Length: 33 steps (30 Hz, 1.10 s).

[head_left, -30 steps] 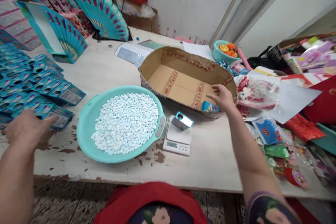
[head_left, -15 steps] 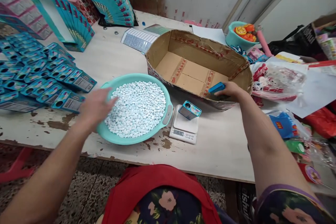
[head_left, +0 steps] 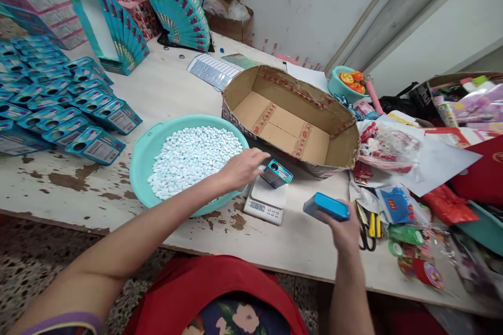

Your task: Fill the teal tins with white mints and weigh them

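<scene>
My left hand (head_left: 244, 168) reaches over the right rim of the turquoise basin (head_left: 142, 154). Its fingers are apart, close to the left side of a small blue carton (head_left: 276, 175); whether they touch it I cannot tell. That carton, with a round dark hole in its top, stands on a white digital scale (head_left: 264, 211) with a lit display. Small white and pale blue candies (head_left: 188, 159) fill much of the basin. To the right of the scale, my right hand (head_left: 342, 225) grips another blue carton (head_left: 327, 206), held tilted above the table.
An open cardboard tray (head_left: 285, 128) lies behind the scale. Rows of blue cartons (head_left: 70, 110) stand at the left, with fanned blue packaging (head_left: 176, 10) behind. Scissors (head_left: 365, 227), plastic bags and packets crowd the right side. The table's front edge runs near my body.
My left hand has moved right, from the basin's left side to the carton on the scale. My right hand has brought its blue carton from the cardboard tray toward me. The view has shifted.
</scene>
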### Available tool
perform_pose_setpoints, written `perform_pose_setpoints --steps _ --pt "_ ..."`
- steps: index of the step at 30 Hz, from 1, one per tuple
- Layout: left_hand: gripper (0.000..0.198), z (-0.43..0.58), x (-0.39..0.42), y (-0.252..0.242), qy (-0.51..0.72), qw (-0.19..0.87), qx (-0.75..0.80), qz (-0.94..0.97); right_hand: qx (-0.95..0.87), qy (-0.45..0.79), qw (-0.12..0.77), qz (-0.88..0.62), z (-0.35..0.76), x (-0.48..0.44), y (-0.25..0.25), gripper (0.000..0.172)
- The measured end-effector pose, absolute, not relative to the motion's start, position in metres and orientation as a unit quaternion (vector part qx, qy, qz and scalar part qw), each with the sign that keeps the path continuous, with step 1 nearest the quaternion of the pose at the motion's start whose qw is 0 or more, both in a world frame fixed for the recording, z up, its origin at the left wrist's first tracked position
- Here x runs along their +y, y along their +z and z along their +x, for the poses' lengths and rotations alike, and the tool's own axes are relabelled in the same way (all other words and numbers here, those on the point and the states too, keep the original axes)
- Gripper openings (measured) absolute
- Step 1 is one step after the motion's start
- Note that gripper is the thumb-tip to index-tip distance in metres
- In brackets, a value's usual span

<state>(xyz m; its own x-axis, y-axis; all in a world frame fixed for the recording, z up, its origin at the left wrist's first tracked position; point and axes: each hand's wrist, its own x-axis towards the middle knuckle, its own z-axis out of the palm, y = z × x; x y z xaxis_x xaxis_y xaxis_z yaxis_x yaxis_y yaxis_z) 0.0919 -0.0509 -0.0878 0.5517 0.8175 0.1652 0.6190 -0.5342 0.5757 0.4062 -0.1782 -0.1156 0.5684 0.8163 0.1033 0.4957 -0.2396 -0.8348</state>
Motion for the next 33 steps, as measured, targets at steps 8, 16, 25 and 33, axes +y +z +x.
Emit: perform_pose_setpoints --steps 8,16,25,33 --pt "0.030 0.133 -0.053 -0.087 0.168 0.258 0.380 0.872 -0.477 -0.026 0.462 -0.747 0.371 -0.207 -0.156 0.086" --pt "0.037 0.082 -0.114 -0.083 0.465 0.550 0.388 0.575 -0.685 0.190 0.403 -0.577 0.271 -0.148 -0.083 0.037" --pt "0.034 0.059 -0.060 -0.083 0.638 0.670 0.376 -0.043 -0.814 0.078 0.321 -0.478 0.218 -0.068 -0.077 0.026" --pt "0.022 0.061 -0.054 -0.095 0.640 0.674 0.357 -0.089 -0.795 0.091 0.357 -0.482 0.219 -0.064 -0.082 0.029"
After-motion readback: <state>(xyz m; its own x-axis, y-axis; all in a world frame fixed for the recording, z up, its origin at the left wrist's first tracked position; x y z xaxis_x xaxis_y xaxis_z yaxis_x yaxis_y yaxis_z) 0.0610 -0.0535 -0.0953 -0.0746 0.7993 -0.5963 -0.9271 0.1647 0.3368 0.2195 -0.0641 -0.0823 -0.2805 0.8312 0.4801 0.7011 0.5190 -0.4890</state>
